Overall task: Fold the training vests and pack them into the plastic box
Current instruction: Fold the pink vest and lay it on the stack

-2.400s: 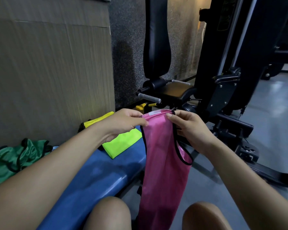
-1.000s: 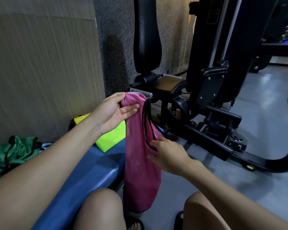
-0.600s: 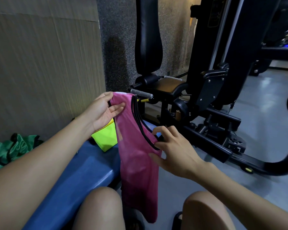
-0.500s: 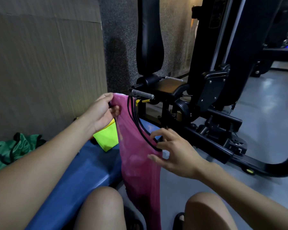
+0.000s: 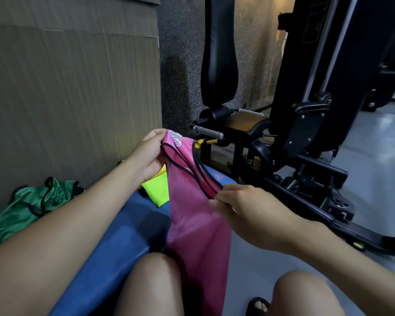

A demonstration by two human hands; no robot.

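Note:
A pink training vest [image 5: 192, 215] with black trim hangs in front of me, folded lengthwise, its lower part draped over my knee. My left hand [image 5: 149, 158] pinches its top end by the white label. Lower down and to the right, my right hand [image 5: 242, 210] pinches the vest's black-trimmed edge at the armhole. A folded yellow-green vest [image 5: 156, 190] lies on the blue bench [image 5: 114, 242] behind the pink one. A crumpled green vest [image 5: 30, 208] lies at the left by the wall. No plastic box is in view.
A black gym machine [image 5: 306, 142] with a padded seat, upright back pad and floor frame stands close ahead and to the right. A wood-grain wall panel [image 5: 73, 99] runs along the left. Grey floor [image 5: 374, 169] lies to the right.
My left hand has closed its grip on the vest's top end. My right hand went from open fingers beside the armhole to pinching its trimmed edge, pulling it out to the right.

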